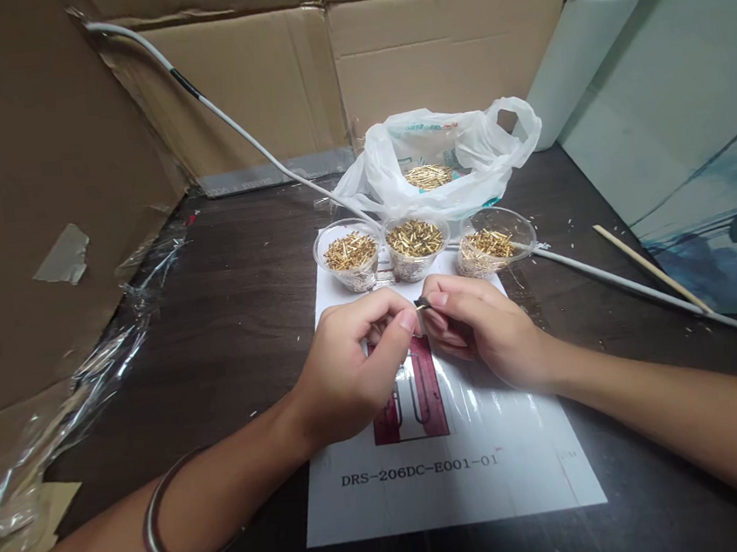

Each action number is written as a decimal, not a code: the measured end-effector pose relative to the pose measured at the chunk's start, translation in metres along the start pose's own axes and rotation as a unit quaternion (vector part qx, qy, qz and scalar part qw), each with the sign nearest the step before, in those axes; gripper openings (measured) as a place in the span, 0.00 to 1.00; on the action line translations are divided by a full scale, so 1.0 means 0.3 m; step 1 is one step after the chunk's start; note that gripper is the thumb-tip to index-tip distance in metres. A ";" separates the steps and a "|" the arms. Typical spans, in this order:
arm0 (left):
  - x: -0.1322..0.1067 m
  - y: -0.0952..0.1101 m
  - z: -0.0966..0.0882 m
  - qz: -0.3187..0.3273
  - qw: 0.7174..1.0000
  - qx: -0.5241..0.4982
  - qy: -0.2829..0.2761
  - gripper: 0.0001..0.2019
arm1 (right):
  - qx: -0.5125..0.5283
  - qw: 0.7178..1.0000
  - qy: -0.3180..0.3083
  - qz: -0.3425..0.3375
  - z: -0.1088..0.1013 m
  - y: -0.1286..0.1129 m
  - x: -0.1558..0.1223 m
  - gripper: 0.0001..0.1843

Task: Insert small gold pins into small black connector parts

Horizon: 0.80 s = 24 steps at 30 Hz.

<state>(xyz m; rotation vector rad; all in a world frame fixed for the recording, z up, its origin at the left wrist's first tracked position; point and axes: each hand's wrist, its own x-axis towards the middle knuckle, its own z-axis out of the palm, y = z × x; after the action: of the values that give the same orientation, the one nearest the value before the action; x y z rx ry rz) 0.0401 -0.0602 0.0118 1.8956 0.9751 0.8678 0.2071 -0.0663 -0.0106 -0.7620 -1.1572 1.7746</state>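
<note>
My left hand and my right hand meet above a white sheet printed with a dark red picture. Both pinch a small metal piece between thumb and fingertips, the other fingers curled in. A metal bangle circles my left wrist. Just beyond the hands stand three clear plastic cups of small gold pins: the left cup, the middle cup and the right cup.
A white plastic bag holding more gold pins sits behind the cups. A white cable runs across the dark table. A wooden stick lies at right. Cardboard walls and crumpled clear film border the left.
</note>
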 end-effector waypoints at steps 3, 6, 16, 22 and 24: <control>0.000 -0.002 0.000 -0.004 1.000 -0.002 -0.004 0.11 | -0.002 1.000 -0.001 0.004 -0.003 -0.002 -0.001 0.16; -0.001 -0.005 0.002 -0.015 1.000 -0.001 -0.007 0.11 | -0.001 1.000 -0.012 0.017 -0.011 -0.008 0.002 0.15; 0.010 -0.014 -0.008 -0.010 1.000 0.003 -0.017 0.12 | -0.113 0.993 -0.031 -0.004 -0.018 -0.031 -0.003 0.17; 0.033 -0.030 -0.021 -0.016 0.999 0.007 -0.046 0.12 | -0.226 0.972 0.018 -0.064 -0.003 -0.028 -0.016 0.19; 0.035 -0.032 -0.020 -0.018 0.999 0.001 -0.044 0.13 | -0.203 0.977 0.028 -0.060 -0.009 -0.028 -0.011 0.18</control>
<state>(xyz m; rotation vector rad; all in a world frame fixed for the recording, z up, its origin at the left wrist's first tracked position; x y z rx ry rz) 0.0372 -0.0455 0.0082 1.8959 0.9552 0.7562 0.2135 -0.0666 -0.0038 -0.9506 -1.5163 1.4243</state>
